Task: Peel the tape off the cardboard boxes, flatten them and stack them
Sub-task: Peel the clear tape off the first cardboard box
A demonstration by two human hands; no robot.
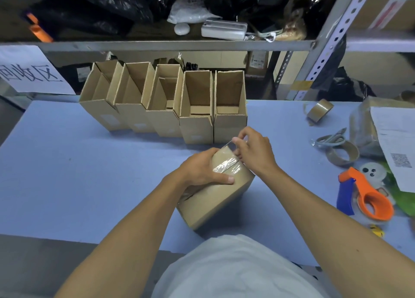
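Both hands work on one closed cardboard box [215, 190] standing tilted on the blue worktop [67, 174], just in front of the person's white shirt [235, 268]. Left hand [202, 169] grips the box's upper left edge, thumb laid across its face. Right hand [253, 152] pinches the lifted end of a strip of clear tape [226, 165] at the box's far top edge; the rest of the strip lies wrinkled across the top.

Behind them, five open boxes [197, 109] stand in a row, touching side by side, flaps up, each with a pale patch on its front that cannot be read. On the right of the worktop lie one roll of brown tape [320, 110], one bare cardboard tape core [343, 155], one orange and blue tape dispenser [363, 196], and a paper sheet [397, 145] with a QR code, cut off by the frame edge; its print is too small to read. A white sign [31, 71] at the left carries three large characters, 回收区, the first partly cut off. On the metal shelf [157, 45] above, black bags and small white objects are blurred.
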